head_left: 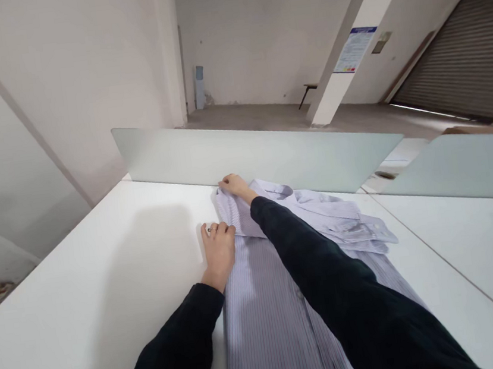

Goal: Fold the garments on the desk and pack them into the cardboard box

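Observation:
A lilac striped shirt lies flat on the white table, collar end toward the far divider. My left hand rests on the shirt's left edge, fingers curled down over the fold, a ring on one finger. My right hand reaches across to the far left corner of the shirt and pinches the cloth there. Both arms wear dark sleeves; the right sleeve covers part of the shirt's middle. A folded sleeve and cuff lie on the shirt's right side.
A frosted divider panel stands along the table's far edge, a second panel at the right. A seam separates an adjoining table on the right. Beyond are a concrete floor, a pillar with a poster and a roller shutter.

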A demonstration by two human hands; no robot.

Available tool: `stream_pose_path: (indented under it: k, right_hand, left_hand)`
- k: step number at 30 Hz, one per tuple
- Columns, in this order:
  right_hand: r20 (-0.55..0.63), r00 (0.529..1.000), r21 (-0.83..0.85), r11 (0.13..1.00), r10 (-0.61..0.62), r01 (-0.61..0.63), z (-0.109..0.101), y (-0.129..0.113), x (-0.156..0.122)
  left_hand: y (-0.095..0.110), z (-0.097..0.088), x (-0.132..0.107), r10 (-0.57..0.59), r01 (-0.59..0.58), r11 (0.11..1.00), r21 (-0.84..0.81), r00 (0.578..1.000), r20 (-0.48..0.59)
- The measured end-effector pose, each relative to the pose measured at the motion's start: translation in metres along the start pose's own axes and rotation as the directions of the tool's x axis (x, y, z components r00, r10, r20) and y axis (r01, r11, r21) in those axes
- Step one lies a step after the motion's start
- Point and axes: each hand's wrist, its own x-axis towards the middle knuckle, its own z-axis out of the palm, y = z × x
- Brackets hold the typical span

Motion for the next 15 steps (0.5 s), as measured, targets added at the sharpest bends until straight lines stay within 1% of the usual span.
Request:
stream_pose_path:
  k: [5, 7, 11, 15]
  right_hand:
    - [0.052, 0.997, -0.061, 0.996, -0.064, 0.067, -0.004, -0.009, 0.003]
    - [0.052, 0.996, -0.084, 0.993, -0.073, 0.077, -0.006, -0.013, 0.002]
    - [-0.011, 1.000, -0.105, 0.994, -0.024, 0.023, -0.004, -0.014, -0.003]
    - [-0.032, 0.999, -0.081, 0.996, 0.041, -0.044, 0.002, -0.007, -0.005]
  left_hand:
    - [0.001, -0.004, 0.001, 0.007, -0.007, 1.000, -0.016, 1.000, 0.009]
    - [0.001, -0.006, 0.001, 0.022, -0.022, 0.999, -0.028, 1.000, 0.009]
    - [0.001, -0.007, 0.002, 0.053, -0.051, 0.997, -0.050, 0.998, 0.034]
    - [0.001, -0.006, 0.003, 0.031, -0.030, 0.999, -0.038, 0.999, 0.039]
